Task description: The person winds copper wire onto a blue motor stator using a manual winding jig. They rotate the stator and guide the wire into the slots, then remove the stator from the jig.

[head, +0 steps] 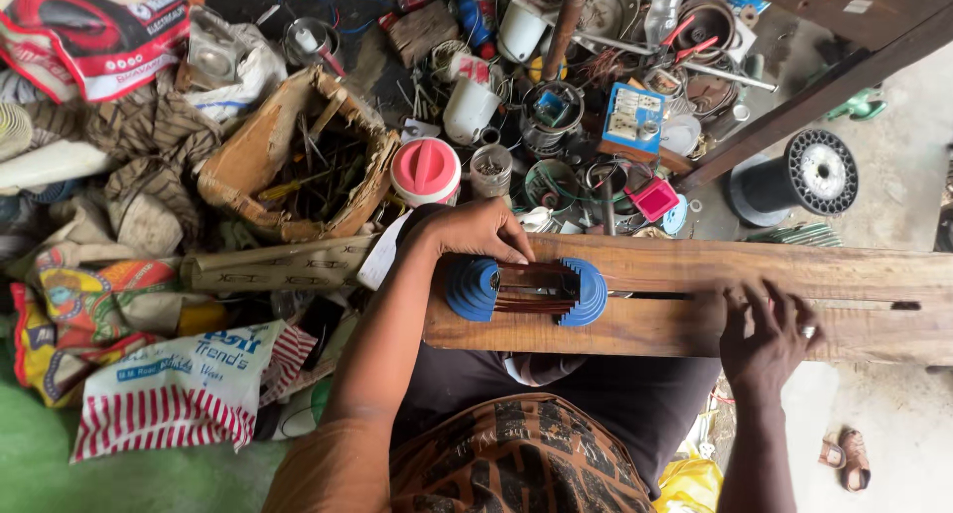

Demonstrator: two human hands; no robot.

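Nearest to me, my lap fills the bottom edge below the wooden plank: patterned cloth and dark fabric, cut off by the frame, so I cannot see how I am seated. The plank lies across my knees and its right end runs out of view.

My left arm comes up from the lower left, elbow bent, and the left hand arches over the plank's far edge, fingers curled down onto the coil former. That former sits in the plank's slot near its left end: two stepped blue end pieces with reddish-brown windings stretched between them. I cannot tell whether the fingertips pinch the wire or only press on it, as the hand hides the contact.

My right hand lies to the right of the former, well apart from it, palm down on the plank's near half, fingers spread flat and holding nothing. A ring shows on one finger.

Just beyond the plank's left end sits a pink-lidded container, with a torn cardboard box of tools further left. Past those, the clutter of wire coils, cups and parts is too dense to sort out. Beyond the plank's right half stands a black spool, partly hidden by a dark beam.
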